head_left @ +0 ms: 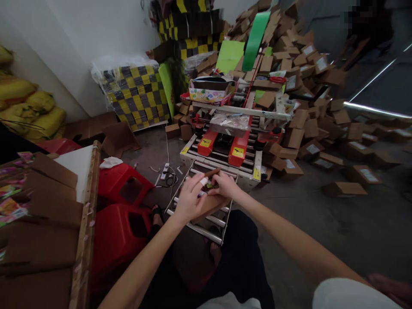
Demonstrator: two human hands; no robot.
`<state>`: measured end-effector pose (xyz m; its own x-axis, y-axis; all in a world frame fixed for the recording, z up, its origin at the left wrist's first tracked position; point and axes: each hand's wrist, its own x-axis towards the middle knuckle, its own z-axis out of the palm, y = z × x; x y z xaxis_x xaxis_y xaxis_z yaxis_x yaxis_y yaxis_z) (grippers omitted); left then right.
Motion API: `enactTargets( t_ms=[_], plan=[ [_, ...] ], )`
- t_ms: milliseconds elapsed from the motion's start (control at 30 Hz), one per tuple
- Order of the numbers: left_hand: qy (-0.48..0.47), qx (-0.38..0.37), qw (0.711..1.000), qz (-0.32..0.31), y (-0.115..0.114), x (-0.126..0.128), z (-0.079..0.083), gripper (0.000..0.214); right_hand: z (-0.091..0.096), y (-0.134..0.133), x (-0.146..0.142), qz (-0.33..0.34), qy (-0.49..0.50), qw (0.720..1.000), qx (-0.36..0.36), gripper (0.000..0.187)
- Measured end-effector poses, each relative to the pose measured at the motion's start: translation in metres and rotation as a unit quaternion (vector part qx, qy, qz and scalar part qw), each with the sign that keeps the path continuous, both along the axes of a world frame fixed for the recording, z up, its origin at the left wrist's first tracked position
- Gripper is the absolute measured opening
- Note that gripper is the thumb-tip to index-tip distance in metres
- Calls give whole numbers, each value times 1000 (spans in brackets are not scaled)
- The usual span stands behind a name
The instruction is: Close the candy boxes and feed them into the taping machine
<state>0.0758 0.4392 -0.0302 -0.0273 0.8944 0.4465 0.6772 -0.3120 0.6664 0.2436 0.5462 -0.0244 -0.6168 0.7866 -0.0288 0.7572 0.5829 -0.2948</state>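
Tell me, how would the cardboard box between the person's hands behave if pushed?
The cardboard box would probably move along easily, as it appears to rest over metal rollers. Its thin-looking cardboard flap suggests walls that may bend if squeezed. It looks wider than tall, so tipping seems unlikely.

A plain off-white wall [74, 51] rose at the left behind a smooth dark-grey floor [289, 231]. 2 red plastic stools with dark openings [111, 180] stood leftward; a narrow bright white light strip [376, 110] crossed the dim right side.
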Motion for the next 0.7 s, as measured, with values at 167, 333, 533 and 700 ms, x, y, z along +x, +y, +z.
enactTargets(
  t_ms=[167, 333, 533, 700],
  plan=[
    [174, -73, 979, 76, -24, 6, -8, 67, -7, -17, 3, -90, 10, 990, 103, 55],
    [245, -72, 964, 68, -49, 29, -29, 37, -12, -48, 6, -185, 106, 961, 176, 76],
    [33, -176, 983, 32, -42, 15, -11, 34, -31, -123, -24, -43, 91, 994, -31, 70],
    [-327, -198, 922, 52, -83, -14, 1, 46, -10, -73, 7, 40, 121, 990, 55, 94]
  ],
)
